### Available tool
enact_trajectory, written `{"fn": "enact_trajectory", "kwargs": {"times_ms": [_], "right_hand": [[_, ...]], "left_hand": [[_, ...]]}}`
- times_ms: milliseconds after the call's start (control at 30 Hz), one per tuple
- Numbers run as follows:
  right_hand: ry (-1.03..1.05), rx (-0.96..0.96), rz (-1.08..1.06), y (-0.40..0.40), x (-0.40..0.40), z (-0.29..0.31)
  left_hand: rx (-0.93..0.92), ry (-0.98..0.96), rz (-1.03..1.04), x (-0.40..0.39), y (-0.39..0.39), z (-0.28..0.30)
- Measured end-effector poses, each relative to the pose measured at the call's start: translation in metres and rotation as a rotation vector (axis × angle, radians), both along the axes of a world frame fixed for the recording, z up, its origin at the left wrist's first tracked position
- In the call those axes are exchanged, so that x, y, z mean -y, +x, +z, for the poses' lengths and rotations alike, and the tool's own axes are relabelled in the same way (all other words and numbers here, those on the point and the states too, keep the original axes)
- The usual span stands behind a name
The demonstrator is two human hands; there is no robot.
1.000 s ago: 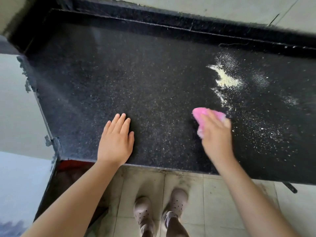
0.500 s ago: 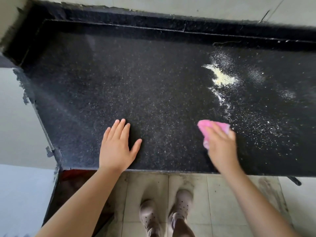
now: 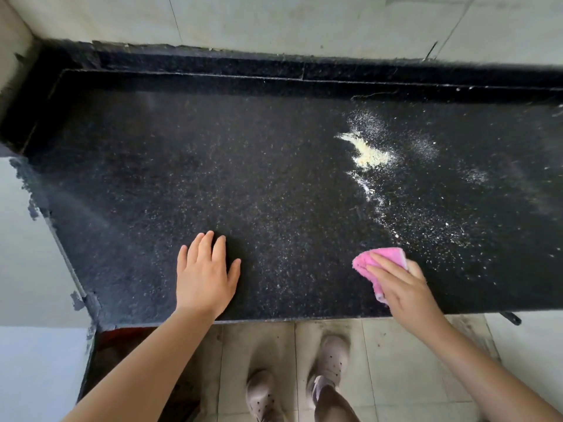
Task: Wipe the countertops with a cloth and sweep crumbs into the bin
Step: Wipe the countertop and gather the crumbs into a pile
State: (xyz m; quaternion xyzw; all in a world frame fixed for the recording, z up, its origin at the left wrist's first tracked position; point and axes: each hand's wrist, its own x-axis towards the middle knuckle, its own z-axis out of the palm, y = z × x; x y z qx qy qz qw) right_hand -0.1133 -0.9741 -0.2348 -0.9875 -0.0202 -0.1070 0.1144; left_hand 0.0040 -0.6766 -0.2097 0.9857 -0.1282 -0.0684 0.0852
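1. Counter (image 3: pixel 213 166): black speckled slab, fills most of the view, wall behind, its front edge at the person's feet. Left and middle stretch carries only a thin dusting of fine specks; the right stretch is plainly dirty. Judged: wiping under way, well short of done.
2. Crumbs (image 3: pixel 370 155): pale yellow heap toward the back right, with a thin trail running from it toward the front edge and loose scatter spreading right. All on the counter, none gathered. No bin in view, so the sweep-into-bin step looks not yet done.
3. Left hand (image 3: pixel 205 277): flat, palm down on the counter near the front edge, fingers straight and close together, thumb out to the side. Holds nothing; looks like bracing.
4. Right hand (image 3: pixel 405 292): pressing down on the cloth near the front edge, right of the left hand and well apart from it. Fingers mostly extended over the cloth; whether the thumb curls under it cannot be told, slight blur.
5. Cloth (image 3: pixel 373 263): pink, bunched, under the right fingers, on the counter just short of the near end of the crumb trail, well apart from the heap.
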Motion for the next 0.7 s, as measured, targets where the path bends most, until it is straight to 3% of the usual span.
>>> {"fn": "enact_trajectory", "kwargs": {"times_ms": [200, 433, 567, 700], "right_hand": [[0.001, 0.052, -0.02, 0.048, 0.052, 0.021], [-0.018, 0.076, 0.358, 0.041, 0.008, 0.0], [0.066, 0.057, 0.174, 0.071, 0.055, -0.005], [0.245, 0.23, 0.121, 0.098, 0.087, 0.022]], "left_hand": [[0.043, -0.054, -0.07, 0.058, 0.02, -0.002], [0.04, -0.099, -0.072, 0.128, 0.063, 0.002], [0.054, -0.128, -0.007, 0.157, 0.087, 0.001], [0.021, -0.124, 0.081, 0.174, 0.104, -0.005]]}}
